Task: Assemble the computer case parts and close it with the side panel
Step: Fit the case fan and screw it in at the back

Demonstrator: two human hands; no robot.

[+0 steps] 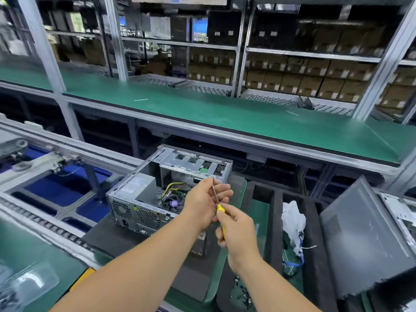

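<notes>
Computer case point(157, 190) lies open on the counter point(108, 237), side panel point(360, 239) unfitted at right, while right hand point(238, 235) grips a screwdriver point(219, 212) whose shaft left hand point(204, 199) pinches.

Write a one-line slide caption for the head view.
Both hands hold a yellow screwdriver above the open computer case.

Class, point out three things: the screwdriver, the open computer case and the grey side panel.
screwdriver point(221, 221): head view, yellow handle.
computer case point(132, 207): head view, perforated rear wall.
side panel point(364, 235): head view, middle of its flat face.
</notes>
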